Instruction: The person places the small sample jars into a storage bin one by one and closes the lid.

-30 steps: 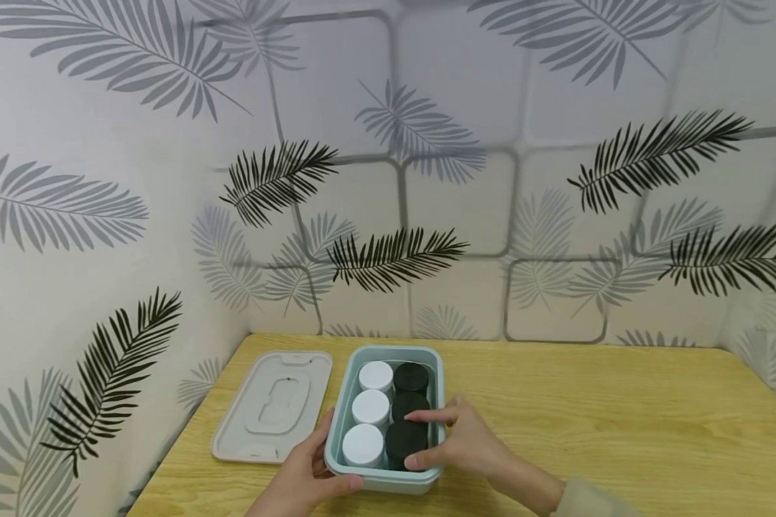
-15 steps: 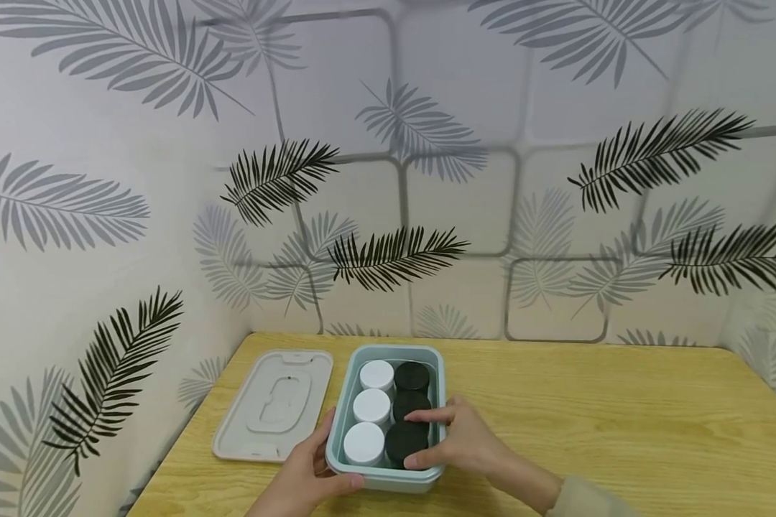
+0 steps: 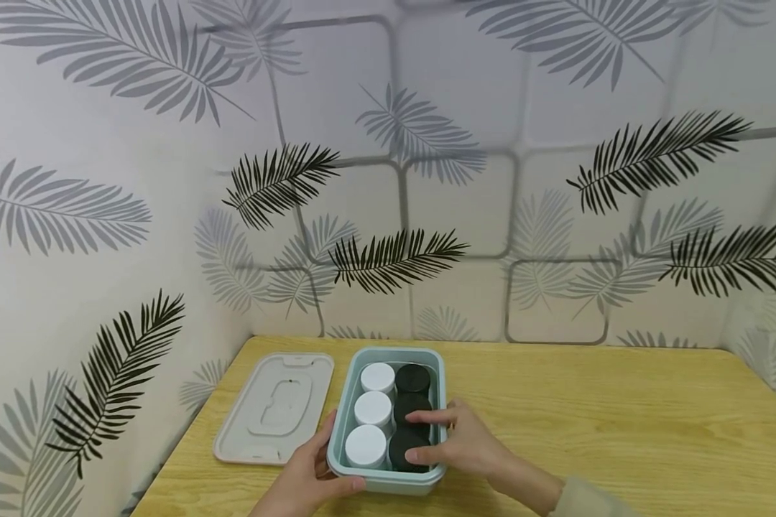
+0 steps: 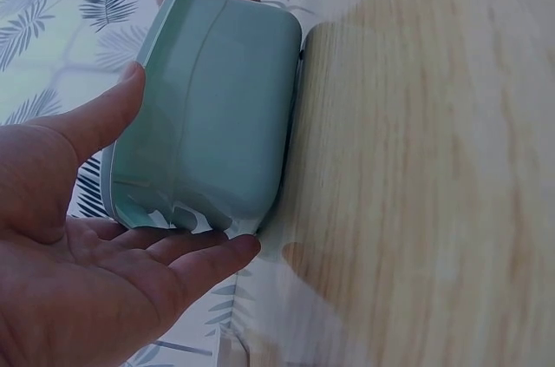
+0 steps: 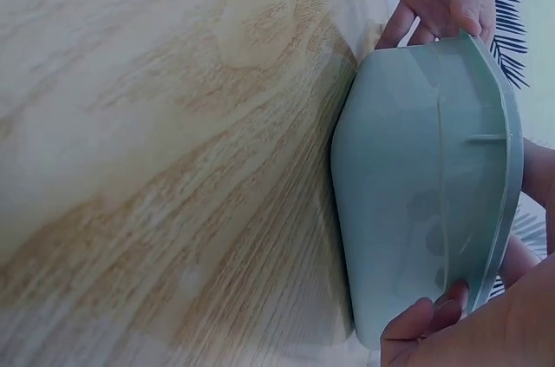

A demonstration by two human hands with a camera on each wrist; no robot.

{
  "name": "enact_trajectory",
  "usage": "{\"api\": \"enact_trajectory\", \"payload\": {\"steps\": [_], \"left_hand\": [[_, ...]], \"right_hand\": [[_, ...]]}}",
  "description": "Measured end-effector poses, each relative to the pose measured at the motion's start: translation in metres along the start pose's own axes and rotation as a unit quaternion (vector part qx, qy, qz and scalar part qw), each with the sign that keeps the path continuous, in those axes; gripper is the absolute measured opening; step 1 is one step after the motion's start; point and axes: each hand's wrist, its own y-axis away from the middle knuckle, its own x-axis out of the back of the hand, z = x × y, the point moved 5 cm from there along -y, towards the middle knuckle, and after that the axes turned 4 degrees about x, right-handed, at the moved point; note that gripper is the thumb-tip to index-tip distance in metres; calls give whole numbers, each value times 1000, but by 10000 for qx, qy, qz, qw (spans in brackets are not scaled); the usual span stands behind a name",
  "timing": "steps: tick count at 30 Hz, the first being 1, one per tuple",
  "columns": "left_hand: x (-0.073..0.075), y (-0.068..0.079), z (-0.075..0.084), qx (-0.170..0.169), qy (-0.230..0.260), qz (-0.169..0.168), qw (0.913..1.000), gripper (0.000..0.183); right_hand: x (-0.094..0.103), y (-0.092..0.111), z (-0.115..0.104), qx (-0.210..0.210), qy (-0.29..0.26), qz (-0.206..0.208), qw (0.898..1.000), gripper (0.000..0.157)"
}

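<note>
In the head view a light blue-green plastic box (image 3: pixel 340 424) stands on the table, holding a row of three white round-topped jars (image 3: pixel 373 408) beside three black round-topped jars (image 3: pixel 413 378). My left hand (image 3: pixel 306 470) holds the box's near left corner, thumb on the near rim and fingers along the left wall, as the left wrist view shows too. My right hand (image 3: pixel 468 438) reaches over the right rim; its thumb and index finger pinch the nearest black jar (image 3: pixel 406 446). Its other fingers (image 5: pixel 414 322) are curled against the box's outer wall in the right wrist view.
A pale grey rectangular lid (image 3: pixel 274 402) lies flat on the wooden table (image 3: pixel 588 409), left of the box. Behind the table rises a wall (image 3: pixel 453 208) with a leaf pattern, and it continues down the left side.
</note>
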Motion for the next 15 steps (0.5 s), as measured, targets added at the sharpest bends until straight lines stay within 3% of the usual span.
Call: {"api": "enact_trajectory", "payload": {"steps": [6, 10, 15], "left_hand": [[0, -1, 0, 29, -75, 47, 10000, 112], [0, -2, -1, 89, -74, 43, 9999, 113], [-1, -3, -2, 140, -107, 21, 9998, 115]], "right_hand": [[14, 6, -5, 7, 14, -130, 9999, 46], [30, 12, -7, -117, 213, 73, 9997, 43], [54, 31, -11, 99, 266, 260, 9993, 38]]}}
